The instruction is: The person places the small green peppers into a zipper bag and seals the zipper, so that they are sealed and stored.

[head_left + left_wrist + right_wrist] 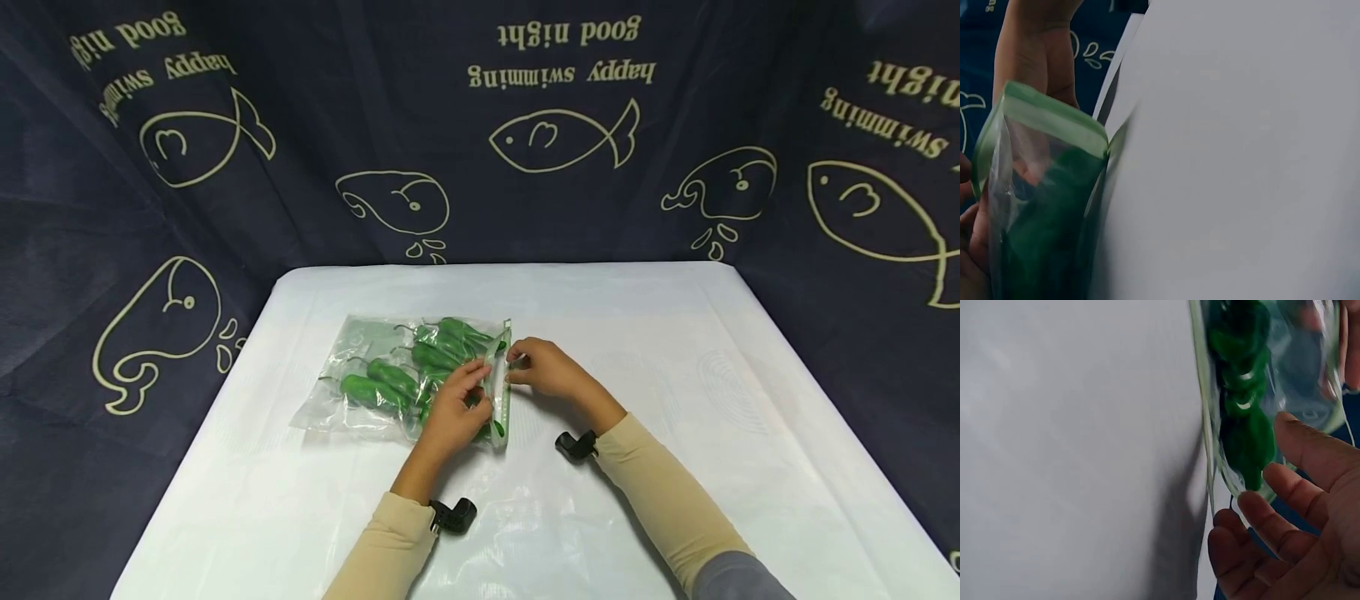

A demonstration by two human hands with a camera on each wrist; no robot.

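A clear zip bag with a green-edged mouth lies on the table, its mouth toward the right. Several green peppers are inside. Its mouth gapes, the upper green rim raised apart from the lower one. At the mouth, my left hand grips the upper layer from outside, fingers and thumb close to the rim. Facing it from the right, my right hand has loosely bent, parted fingers. Its thumb and fingertips are right at the bag's mouth, with one pepper just inside.
The white-covered table extends around the bag. Behind and at the sides hangs a dark blue cloth with fish and whale drawings. Each wrist carries a small black camera, such as the one by the left sleeve.
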